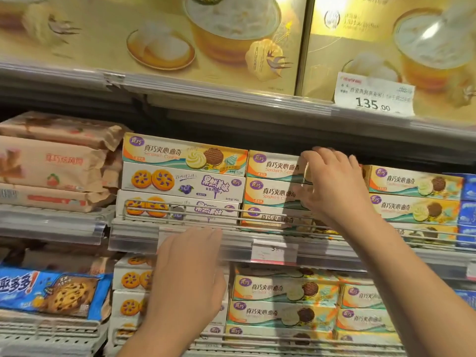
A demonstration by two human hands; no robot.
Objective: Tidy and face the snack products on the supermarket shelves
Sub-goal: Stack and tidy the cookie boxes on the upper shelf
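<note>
Snack boxes being faced on the middle shelf [180, 237]

The top sandwich-cookie box [274, 164] is gripped by the right hand [332, 181]; the left hand [188, 276] is held flat, fingers relaxed, holding nothing.

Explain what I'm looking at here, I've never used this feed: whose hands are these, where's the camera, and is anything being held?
There is one picture, from a camera worn on a person's head, looking at supermarket shelves. No robot: these are the person's own bare hands. The right hand grips the end of the top sandwich cookie box in the middle stack on the wire-fronted shelf. The left hand is raised, fingers relaxed, holding nothing, in front of the blueberry cookie boxes on the shelf below. Above are large golden gift boxes with a price tag reading 135.00.
</note>
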